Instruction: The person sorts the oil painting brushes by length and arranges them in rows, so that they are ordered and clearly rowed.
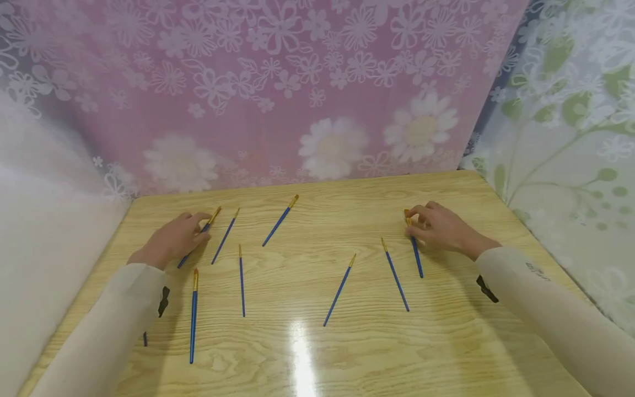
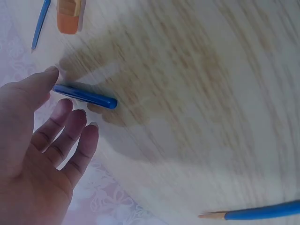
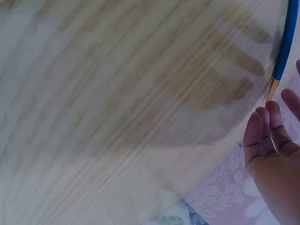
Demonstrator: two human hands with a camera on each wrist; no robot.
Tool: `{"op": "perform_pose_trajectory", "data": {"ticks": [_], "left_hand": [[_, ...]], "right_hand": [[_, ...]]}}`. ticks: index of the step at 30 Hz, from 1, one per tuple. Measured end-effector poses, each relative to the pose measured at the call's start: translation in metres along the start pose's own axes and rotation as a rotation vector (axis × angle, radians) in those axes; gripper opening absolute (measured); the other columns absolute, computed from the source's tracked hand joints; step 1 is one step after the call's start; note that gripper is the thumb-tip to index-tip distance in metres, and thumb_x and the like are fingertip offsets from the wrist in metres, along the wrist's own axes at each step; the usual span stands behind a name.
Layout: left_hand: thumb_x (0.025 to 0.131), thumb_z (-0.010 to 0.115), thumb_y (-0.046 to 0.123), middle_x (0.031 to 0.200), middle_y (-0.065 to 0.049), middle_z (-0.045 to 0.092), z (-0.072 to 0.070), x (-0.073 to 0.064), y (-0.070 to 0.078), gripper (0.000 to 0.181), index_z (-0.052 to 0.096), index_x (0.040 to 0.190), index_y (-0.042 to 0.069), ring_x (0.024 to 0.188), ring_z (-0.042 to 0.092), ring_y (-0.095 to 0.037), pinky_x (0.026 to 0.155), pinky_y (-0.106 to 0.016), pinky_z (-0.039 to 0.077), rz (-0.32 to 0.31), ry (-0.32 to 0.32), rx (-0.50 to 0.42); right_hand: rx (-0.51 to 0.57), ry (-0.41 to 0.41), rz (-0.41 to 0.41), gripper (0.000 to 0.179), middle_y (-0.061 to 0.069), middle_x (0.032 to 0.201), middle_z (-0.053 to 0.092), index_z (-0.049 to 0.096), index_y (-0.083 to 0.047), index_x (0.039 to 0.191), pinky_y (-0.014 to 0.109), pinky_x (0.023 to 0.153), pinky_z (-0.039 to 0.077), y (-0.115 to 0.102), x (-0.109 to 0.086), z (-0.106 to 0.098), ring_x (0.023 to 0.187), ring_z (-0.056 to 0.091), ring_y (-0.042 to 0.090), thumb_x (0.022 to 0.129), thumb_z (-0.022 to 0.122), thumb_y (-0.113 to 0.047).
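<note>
My left hand (image 1: 175,238) pinches a blue-handled paintbrush (image 1: 183,261) near its gold ferrule, thumb and index finger at either side. In the left wrist view the blue handle (image 2: 91,97) sticks out between thumb and fingers, while the other fingers are loosely bent below it. At the far right of the table, my right hand (image 1: 440,227) pinches another blue paintbrush (image 1: 417,259) by its bristle end, its handle pointing toward me. The right wrist view shows this brush's handle (image 3: 287,42) at the frame's edge, its tip partly hidden behind the fingertips.
Several more blue paintbrushes lie spread on the wooden table (image 1: 278,286): a thick one (image 1: 194,320) by the left forearm, a flat one (image 1: 280,220) at the back, and thin ones (image 1: 339,289) nearer the middle. Floral curtains (image 1: 268,127) hang around the table. The left sleeve partly covers another brush (image 1: 145,339).
</note>
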State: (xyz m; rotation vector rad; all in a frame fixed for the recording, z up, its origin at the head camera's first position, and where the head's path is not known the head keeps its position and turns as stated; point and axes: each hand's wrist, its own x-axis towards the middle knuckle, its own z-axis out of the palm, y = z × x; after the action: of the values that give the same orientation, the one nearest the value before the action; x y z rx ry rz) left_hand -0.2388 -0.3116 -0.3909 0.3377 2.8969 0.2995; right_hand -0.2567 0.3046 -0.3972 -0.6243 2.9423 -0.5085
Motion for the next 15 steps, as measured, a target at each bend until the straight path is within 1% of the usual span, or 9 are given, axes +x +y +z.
{"op": "perform_pose_trajectory", "data": {"ticks": [5, 9, 15], "left_hand": [[0.114, 0.06, 0.028, 0.142, -0.035, 0.057, 0.0026, 0.0019, -0.0002, 0.061, 0.039, 0.165, 0.002, 0.12, 0.067, -0.048, 0.094, -0.065, 0.056, 0.001, -0.001, 0.005], [0.114, 0.059, 0.021, 0.14, -0.033, 0.059, 0.0046, 0.0059, -0.0006, 0.057, 0.041, 0.164, 0.003, 0.119, 0.068, -0.046, 0.094, -0.063, 0.057, 0.007, 0.005, 0.005], [0.113, 0.058, 0.014, 0.135, -0.029, 0.063, 0.0077, 0.0081, -0.0077, 0.054, 0.042, 0.164, 0.003, 0.119, 0.068, -0.044, 0.096, -0.062, 0.056, 0.015, 0.017, -0.003]], "right_hand": [[0.015, 0.006, -0.014, 0.039, 0.011, 0.107, 0.067, 0.071, -0.007, 0.131, 0.05, 0.085, 0.056, 0.001, -0.0032, 0.0018, 0.093, 0.063, 0.022, 0.106, 0.073, -0.036], [0.015, 0.014, -0.014, 0.036, 0.006, 0.1, 0.067, 0.074, -0.006, 0.125, 0.045, 0.084, 0.053, 0.0004, -0.0052, 0.0024, 0.09, 0.06, 0.019, 0.103, 0.077, -0.035], [0.055, 0.002, -0.02, 0.032, 0.01, 0.107, 0.07, 0.074, -0.006, 0.124, 0.05, 0.087, 0.057, -0.0028, -0.0036, 0.0009, 0.095, 0.066, 0.023, 0.103, 0.078, -0.03]]}}
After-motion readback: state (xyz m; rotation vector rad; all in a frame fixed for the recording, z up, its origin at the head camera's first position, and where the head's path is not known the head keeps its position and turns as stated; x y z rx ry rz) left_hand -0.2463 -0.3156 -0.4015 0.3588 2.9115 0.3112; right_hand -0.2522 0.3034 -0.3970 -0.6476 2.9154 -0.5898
